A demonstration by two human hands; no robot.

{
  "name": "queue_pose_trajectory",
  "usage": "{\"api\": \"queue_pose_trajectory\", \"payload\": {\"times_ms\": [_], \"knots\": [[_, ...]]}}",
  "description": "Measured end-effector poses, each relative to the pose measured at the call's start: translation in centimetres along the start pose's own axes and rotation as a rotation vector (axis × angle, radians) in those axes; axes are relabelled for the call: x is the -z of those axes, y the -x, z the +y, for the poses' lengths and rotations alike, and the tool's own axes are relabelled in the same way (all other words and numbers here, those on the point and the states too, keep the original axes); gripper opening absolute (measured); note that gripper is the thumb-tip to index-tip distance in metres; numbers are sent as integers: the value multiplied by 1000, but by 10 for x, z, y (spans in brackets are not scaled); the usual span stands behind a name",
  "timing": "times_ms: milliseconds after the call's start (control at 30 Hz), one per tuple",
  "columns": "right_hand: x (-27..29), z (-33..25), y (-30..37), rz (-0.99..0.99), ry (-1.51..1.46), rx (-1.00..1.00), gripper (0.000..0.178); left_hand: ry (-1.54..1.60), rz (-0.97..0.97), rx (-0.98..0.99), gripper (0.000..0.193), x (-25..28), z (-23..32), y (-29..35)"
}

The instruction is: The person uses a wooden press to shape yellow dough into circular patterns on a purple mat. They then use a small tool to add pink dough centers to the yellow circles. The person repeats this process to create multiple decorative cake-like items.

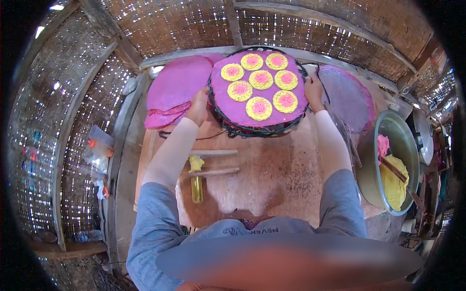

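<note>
The seemingly light, round tray [255, 131] is held at opposite edges by the left hand [198, 107] and right hand's [314, 92] fingers [307, 83], its fragile-looking discs [261, 79] best kept level.

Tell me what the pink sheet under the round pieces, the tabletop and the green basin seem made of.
Pink sheet: perhaps thin plastic or cloth, mostly matte; its edge is uneven.
Tabletop: likely wood, worn and dull; the brown surface is streaked and stained.
Green basin: probably plastic, smooth with a slight sheen; the wall is evenly coloured.
</note>
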State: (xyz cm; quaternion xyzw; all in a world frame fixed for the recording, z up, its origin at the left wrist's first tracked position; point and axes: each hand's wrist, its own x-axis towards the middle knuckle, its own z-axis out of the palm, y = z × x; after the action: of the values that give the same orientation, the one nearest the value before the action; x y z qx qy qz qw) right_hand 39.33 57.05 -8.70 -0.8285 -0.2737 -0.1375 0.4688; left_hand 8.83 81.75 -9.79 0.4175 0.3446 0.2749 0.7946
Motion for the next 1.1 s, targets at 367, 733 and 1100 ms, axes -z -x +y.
{"api": "queue_pose_trajectory", "payload": {"times_ms": [367,733,1100], "knots": [[-27,28,17,-134,174,-195,30,-250,105,55,39,29,-31,-35],[93,-42,183,-503,-274,217,20,-700,45,-709,22,-49,19,207],[192,-42,335,-1132,-518,301,19,-541,544,-624,14,-78,-213,445]]}}
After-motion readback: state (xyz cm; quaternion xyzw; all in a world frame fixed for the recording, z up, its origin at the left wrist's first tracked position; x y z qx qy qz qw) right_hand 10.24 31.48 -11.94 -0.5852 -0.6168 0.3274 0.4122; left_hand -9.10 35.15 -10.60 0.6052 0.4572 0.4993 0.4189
